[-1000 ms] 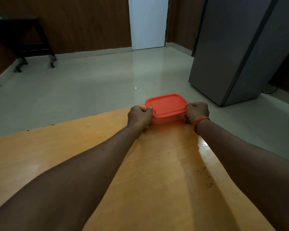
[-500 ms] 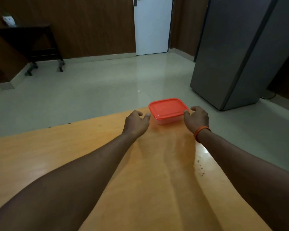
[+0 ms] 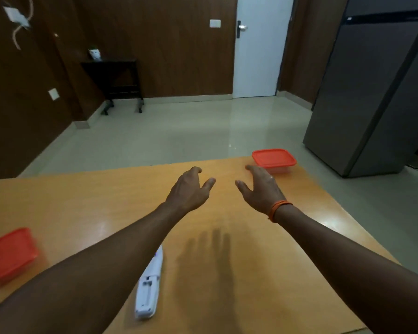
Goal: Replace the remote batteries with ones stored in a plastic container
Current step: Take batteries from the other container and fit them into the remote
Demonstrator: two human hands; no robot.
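A clear plastic container with an orange lid [image 3: 273,158] stands closed at the far right corner of the wooden table [image 3: 106,201]. My right hand [image 3: 260,189] hovers just in front and left of it, fingers spread, holding nothing. My left hand [image 3: 190,189] is beside it, also open and empty. A white remote [image 3: 149,285] lies near me, back side up with its battery bay uncovered, partly hidden under my left forearm. A second orange-lidded container [image 3: 9,253] sits at the table's left edge.
A grey refrigerator [image 3: 372,92] stands on the floor past the table's right corner. A dark side table [image 3: 114,80] stands against the wood-panelled back wall, next to a white door [image 3: 258,51]. The table's far edge runs just behind the container.
Both hands let go of the far container and drew back towards me, fingers opening. My head lifted and turned left, which brings the remote and the second container into view.
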